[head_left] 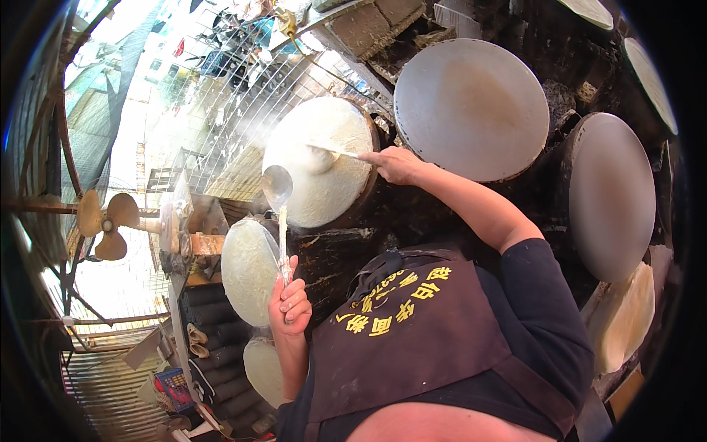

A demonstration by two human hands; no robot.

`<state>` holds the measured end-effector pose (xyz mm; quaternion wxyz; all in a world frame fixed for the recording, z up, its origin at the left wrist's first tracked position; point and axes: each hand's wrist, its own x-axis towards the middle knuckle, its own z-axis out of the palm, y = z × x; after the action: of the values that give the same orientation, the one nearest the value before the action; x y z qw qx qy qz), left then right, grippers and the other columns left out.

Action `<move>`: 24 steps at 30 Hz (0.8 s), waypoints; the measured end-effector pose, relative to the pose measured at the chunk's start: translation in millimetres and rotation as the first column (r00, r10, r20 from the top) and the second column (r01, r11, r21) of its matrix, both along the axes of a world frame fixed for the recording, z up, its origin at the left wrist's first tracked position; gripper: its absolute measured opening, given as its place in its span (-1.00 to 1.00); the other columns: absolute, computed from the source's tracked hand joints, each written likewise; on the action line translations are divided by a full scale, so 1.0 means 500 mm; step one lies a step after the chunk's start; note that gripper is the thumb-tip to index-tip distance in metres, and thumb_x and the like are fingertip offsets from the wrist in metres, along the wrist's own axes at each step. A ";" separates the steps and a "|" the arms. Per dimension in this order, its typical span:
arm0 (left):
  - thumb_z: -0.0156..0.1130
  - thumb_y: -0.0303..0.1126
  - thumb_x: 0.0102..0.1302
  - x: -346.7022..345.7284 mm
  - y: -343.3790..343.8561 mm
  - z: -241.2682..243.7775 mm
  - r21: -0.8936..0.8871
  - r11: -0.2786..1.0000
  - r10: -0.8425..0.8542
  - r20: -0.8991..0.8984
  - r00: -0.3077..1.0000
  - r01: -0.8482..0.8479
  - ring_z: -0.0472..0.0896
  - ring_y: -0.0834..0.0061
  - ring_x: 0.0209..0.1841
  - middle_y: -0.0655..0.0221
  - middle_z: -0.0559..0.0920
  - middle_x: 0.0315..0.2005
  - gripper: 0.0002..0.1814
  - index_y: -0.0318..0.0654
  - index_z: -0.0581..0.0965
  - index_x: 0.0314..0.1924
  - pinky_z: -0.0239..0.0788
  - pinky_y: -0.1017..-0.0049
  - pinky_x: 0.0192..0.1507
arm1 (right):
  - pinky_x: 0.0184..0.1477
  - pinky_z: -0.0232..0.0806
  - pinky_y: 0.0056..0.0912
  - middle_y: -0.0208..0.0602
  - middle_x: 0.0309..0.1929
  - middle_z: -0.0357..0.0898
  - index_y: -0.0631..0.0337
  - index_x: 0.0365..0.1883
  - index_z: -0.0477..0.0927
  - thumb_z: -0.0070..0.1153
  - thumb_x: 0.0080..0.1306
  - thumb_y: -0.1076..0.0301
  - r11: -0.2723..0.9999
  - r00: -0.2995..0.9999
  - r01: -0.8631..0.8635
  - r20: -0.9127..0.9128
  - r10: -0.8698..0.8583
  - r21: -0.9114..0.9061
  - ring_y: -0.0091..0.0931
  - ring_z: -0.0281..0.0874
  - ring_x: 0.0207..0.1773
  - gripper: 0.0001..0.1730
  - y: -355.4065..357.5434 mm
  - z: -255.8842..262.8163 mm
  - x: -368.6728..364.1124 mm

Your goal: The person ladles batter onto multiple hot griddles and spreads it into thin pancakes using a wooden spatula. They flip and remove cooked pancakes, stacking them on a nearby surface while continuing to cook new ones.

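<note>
My left hand point(291, 304) grips the handle of a metal ladle point(277, 185), whose bowl overlaps the near left edge of a large round griddle point(375, 132) in view. White batter point(326, 201) coats that griddle, and steam drifts from its far left side. In my right hand point(396, 164) is a thin, pale-handled spreading tool point(342, 152). Its far end meets a raised mound of batter point(319, 160) near the middle of the coating. Glare washes out part of the white surface, and whether the ladle's bowl touches the batter I cannot tell.
Bare grey round griddles point(469, 110) point(613, 199) stand to the right. Smaller batter-coated rounds point(248, 273) point(264, 370) lie left of my body. A three-bladed fan point(110, 224) is at far left. Wire mesh point(243, 94) and a hanging cable point(320, 66) border the far side.
</note>
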<state>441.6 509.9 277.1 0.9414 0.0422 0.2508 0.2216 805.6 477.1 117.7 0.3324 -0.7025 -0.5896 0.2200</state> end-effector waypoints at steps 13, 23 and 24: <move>-0.01 -0.28 0.48 0.122 0.177 -0.086 0.523 0.767 0.105 -0.674 0.731 0.372 0.25 0.74 -0.70 0.53 0.33 -0.59 -0.81 -0.06 0.36 0.04 0.10 0.69 -0.75 | -0.49 0.44 -0.23 -0.05 -0.46 0.57 0.02 0.37 0.24 -0.05 0.31 0.42 0.933 0.651 0.322 -0.679 -0.340 -0.158 -0.33 0.54 -0.56 -0.37 -0.098 0.025 -0.186; 0.02 -0.40 0.44 0.234 0.001 -0.043 0.315 0.876 -0.118 -0.592 0.797 0.364 0.40 0.53 -0.51 0.39 0.42 -0.51 -0.90 -0.13 0.30 -0.26 0.33 0.41 -0.47 | -0.18 0.43 -0.08 0.23 -0.36 0.56 0.11 0.33 0.29 0.04 0.20 0.42 0.952 0.783 0.306 -0.575 -0.237 0.024 -0.01 0.60 -0.31 -0.34 -0.072 -0.048 -0.317; 0.02 -0.41 0.43 0.241 -0.013 -0.046 0.281 0.911 -0.115 -0.531 0.839 0.303 0.41 0.51 -0.50 0.37 0.42 -0.53 -0.86 -0.18 0.31 -0.32 0.33 0.40 -0.44 | -0.19 0.41 -0.01 0.22 -0.35 0.57 0.09 0.33 0.29 0.02 0.21 0.43 0.944 0.822 0.310 -0.531 -0.205 0.115 0.04 0.57 -0.29 -0.34 -0.062 -0.081 -0.333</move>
<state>562.0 503.4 254.2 0.8383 0.2948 0.4373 0.1384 639.0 446.3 77.1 0.5713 -0.6556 -0.3980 0.2923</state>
